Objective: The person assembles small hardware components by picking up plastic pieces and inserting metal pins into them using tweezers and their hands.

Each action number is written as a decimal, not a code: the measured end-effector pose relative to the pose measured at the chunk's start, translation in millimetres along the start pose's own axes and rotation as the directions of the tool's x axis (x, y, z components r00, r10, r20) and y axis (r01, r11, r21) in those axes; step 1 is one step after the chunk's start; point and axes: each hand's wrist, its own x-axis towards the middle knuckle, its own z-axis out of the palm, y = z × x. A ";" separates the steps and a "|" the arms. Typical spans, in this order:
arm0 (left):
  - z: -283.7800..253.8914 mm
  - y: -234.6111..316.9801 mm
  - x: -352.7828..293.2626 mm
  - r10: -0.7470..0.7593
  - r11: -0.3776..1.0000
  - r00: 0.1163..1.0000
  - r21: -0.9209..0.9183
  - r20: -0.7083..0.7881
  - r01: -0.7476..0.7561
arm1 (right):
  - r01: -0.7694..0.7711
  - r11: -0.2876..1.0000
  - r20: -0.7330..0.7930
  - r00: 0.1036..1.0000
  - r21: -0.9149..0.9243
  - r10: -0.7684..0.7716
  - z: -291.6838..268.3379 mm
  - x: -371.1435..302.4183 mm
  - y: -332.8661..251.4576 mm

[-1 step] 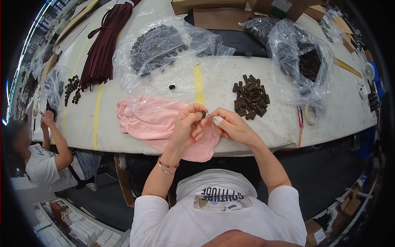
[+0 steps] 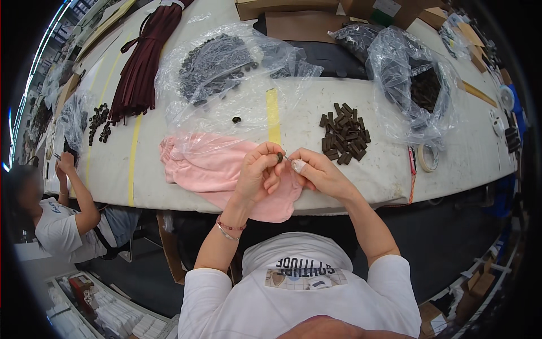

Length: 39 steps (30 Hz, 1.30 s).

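Observation:
Above a pink cloth (image 2: 206,161), both my hands are close together with their fingertips almost meeting. Thumb and forefinger of my left hand (image 2: 257,172) pinch a small dark round bead (image 2: 279,157). My right hand (image 2: 319,171) is closed on a thin metal pin-like tool (image 2: 288,159), whose tip points at the bead; most of it is hidden in the fingers. White tape wraps the right thumb. A single loose bead (image 2: 236,120) lies on the table beyond the cloth. Right of my hands is a pile of short dark brown tube-like pieces (image 2: 345,133).
A clear plastic bag (image 2: 169,93) holds many dark beads. Another bag (image 2: 389,85) contains dark pieces. Maroon cords (image 2: 135,73) lie at the far left. A tape roll (image 2: 427,157) and a red-handled tool (image 2: 411,161) sit at right. A co-worker (image 2: 73,217) sits at the left.

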 end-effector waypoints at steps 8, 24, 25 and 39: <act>1.6 3.7 -0.5 -0.017 0.997 0.999 0.069 -0.044 0.020 | -0.040 0.993 0.092 0.995 0.111 0.030 -0.1 4.0 1.0; 3.7 10.7 4.4 -0.170 0.981 0.982 0.077 -0.080 0.177 | 0.078 0.988 0.199 0.979 -0.135 -0.050 -14.8 14.5 -3.1; 2.8 11.8 4.5 -0.189 0.979 0.979 0.062 -0.074 0.194 | 0.070 0.990 0.205 0.978 -0.125 -0.043 -14.9 14.8 -3.2; 16.8 -7.4 4.3 0.034 0.959 0.976 0.281 -0.216 0.029 | 0.143 0.728 0.060 0.988 -0.671 -0.139 -12.7 12.2 -15.7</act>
